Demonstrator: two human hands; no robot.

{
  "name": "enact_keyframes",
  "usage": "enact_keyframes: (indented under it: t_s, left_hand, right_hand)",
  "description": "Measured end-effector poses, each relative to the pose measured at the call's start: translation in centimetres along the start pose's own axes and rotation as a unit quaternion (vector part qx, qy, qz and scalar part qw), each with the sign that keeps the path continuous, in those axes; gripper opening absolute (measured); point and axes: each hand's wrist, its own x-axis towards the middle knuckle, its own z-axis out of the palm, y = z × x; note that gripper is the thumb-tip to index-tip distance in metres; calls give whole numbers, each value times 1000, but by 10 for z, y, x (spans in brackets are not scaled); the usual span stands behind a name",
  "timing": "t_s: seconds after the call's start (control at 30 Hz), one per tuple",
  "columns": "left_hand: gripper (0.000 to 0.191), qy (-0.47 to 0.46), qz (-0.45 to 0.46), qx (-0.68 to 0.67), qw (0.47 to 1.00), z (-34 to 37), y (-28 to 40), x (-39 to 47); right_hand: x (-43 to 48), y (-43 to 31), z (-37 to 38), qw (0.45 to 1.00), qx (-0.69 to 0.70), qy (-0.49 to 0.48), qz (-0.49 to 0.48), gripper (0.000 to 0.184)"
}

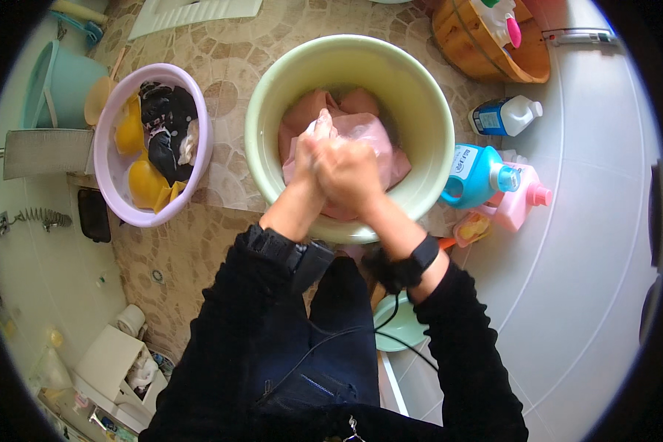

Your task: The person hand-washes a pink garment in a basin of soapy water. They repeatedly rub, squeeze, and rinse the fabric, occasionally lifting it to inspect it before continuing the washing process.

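A large pale green plastic basin (420, 83) stands in front of me with wet pink cloth (359, 124) inside it. Over the cloth, my left hand (309, 154) and my right hand (349, 168) are pressed together. The right hand's fingers are curled against the left, whose fingertips point away from me. A bit of pink cloth shows by the left hand, but whether either hand grips it is hidden. To the left is a lilac basin (100, 166) with black clothing (168, 119) and yellow cloth pieces (143, 179).
At the right stand a blue detergent bottle (475, 174), a pink bottle (516, 199), a white jug (511, 116) and a wooden tub (475, 44). A teal bucket (69, 83) is at the far left. A mint basin (400, 326) lies beside my legs. Cables hang below my right wrist.
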Motion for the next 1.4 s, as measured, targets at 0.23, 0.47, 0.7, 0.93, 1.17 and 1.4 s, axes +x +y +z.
enact_keyframes:
  t_s: [0.23, 0.47, 0.7, 0.93, 1.17, 1.4]
  left_hand:
    - [32, 256, 56, 116, 958, -9, -17, -4]
    - [30, 275, 10, 4, 961, -27, -19, 4]
    - [27, 242, 13, -38, 969, -20, -16, 0]
    - [25, 144, 92, 132, 976, -3, 21, 2]
    - [16, 43, 32, 405, 913, -21, 80, -23]
    - [18, 123, 17, 266, 956, -25, 78, -26]
  right_hand:
    - [-5, 5, 6, 977, -2, 41, 210, 43]
    - [-10, 9, 17, 960, 40, 33, 274, 36]
    - [-19, 32, 18, 987, -128, 66, 67, 32]
    - [-19, 47, -56, 859, 408, -59, 302, 14]
    - [-14, 84, -100, 813, 349, 315, 344, 8]
    - [-10, 74, -99, 874, 76, 303, 371, 15]
